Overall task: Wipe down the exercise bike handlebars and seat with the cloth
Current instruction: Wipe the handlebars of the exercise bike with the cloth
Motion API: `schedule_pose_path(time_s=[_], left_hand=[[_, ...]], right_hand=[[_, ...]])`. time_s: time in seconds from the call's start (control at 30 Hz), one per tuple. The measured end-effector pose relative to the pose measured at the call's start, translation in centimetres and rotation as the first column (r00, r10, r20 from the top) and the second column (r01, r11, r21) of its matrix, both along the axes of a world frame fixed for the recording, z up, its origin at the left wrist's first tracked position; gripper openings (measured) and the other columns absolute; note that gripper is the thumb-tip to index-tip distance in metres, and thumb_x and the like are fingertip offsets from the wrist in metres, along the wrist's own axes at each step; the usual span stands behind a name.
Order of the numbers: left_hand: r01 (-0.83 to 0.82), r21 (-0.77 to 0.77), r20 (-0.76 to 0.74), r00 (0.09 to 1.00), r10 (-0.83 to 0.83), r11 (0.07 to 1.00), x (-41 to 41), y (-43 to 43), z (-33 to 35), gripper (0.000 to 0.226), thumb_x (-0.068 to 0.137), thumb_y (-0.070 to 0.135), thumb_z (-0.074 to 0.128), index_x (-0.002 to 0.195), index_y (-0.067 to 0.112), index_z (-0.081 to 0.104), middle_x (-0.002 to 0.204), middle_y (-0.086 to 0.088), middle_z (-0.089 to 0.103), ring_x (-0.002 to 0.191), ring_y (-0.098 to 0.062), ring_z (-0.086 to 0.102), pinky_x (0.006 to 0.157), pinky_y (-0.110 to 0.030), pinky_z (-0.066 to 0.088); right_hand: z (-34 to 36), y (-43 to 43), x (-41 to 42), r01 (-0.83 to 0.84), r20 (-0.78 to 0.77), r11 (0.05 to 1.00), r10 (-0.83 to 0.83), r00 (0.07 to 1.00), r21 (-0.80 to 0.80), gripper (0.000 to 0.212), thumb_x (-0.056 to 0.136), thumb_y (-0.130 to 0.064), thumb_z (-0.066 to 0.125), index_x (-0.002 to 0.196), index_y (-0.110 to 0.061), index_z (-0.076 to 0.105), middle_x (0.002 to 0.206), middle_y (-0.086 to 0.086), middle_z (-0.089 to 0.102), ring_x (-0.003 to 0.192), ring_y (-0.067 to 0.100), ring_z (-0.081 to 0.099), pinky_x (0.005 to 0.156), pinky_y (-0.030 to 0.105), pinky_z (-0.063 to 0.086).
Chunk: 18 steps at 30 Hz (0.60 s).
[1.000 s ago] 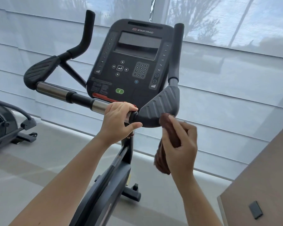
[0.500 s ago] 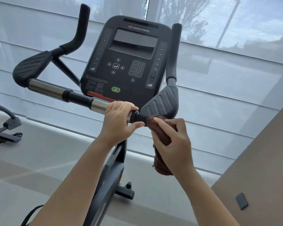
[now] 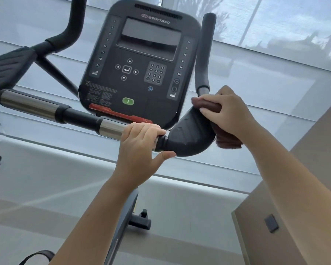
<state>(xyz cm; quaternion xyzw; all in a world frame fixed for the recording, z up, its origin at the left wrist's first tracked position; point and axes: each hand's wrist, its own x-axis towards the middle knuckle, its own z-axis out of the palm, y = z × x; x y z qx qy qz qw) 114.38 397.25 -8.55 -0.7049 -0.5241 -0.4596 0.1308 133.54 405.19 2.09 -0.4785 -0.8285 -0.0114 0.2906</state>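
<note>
Your left hand [image 3: 139, 148] grips the handlebar crossbar [image 3: 78, 117], fingers curled over it, thumb free below. Your right hand [image 3: 229, 109] clamps the brown cloth [image 3: 206, 106] against the right arm pad [image 3: 189, 136], far top edge.

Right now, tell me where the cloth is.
In the head view the cloth sits right of centre, gripped by the right hand against the top of the handlebar's right pad, just below the upright grip.

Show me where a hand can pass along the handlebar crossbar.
Free: the crossbar from the left hand out to the left elbow pad. Crowded: the right elbow pad, where the right hand holds the cloth, with the console behind.
</note>
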Motion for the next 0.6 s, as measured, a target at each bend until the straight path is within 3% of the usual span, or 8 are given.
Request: schedule_pose_path(time_s=[0.17, 0.6], left_hand=[[0.016, 0.014, 0.001, 1.0, -0.016, 1.0, 0.0, 0.1, -0.1, 0.053, 0.077, 0.056, 0.051, 0.091, 0.007, 0.064, 0.094, -0.005, 0.067, 0.094, -0.028, 0.059, 0.091, -0.034, 0.031], [0.028, -0.027, -0.009, 1.0, -0.028, 0.999, -0.1, -0.4, 0.4, 0.051, 0.073, 0.05, 0.062, 0.092, 0.003, 0.065, 0.095, -0.01, 0.069, 0.094, -0.032, 0.061, 0.091, -0.04, 0.035]], right_hand=[[-0.5, -3.5, -0.5, -0.055, 0.155, 0.998, 0.053, 0.987, 0.011, 0.032, 0.081, -0.025, 0.063, 0.111, -0.036, 0.064, 0.09, 0.003, 0.047, 0.084, 0.022, 0.051, 0.078, 0.033, 0.041], [-2.1, -8.1, -1.4, -0.161, 0.234, 0.987, 0.154, 0.96, 0.011, 0.033, 0.08, -0.017, 0.065, 0.112, -0.025, 0.065, 0.09, 0.01, 0.052, 0.076, 0.028, 0.051, 0.067, 0.036, 0.045]])
